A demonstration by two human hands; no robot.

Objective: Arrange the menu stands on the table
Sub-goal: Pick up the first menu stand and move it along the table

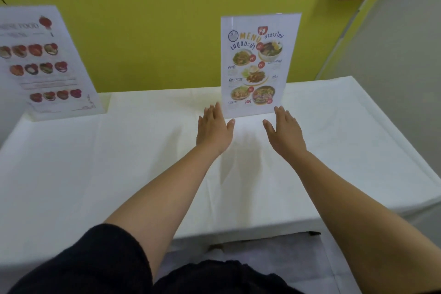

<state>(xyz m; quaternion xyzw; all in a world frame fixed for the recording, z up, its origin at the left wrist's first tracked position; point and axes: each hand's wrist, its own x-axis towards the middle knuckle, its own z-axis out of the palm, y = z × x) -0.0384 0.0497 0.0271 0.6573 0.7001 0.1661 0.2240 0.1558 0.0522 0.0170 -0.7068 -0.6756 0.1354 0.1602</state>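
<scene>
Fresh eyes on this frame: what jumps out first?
The upright menu stand with Thai food photos, at the far middle of the white table against a yellow-green wall. Both bare hands flank its base, left hand and right hand, fingers spread, not gripping. A second menu stand sits at the far left corner.

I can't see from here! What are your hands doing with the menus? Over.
Left hand and right hand open, fingers spread, flanking the Thai menu stand. It stands upright, ungripped. Second menu stand far left. Nothing in the way.
</scene>
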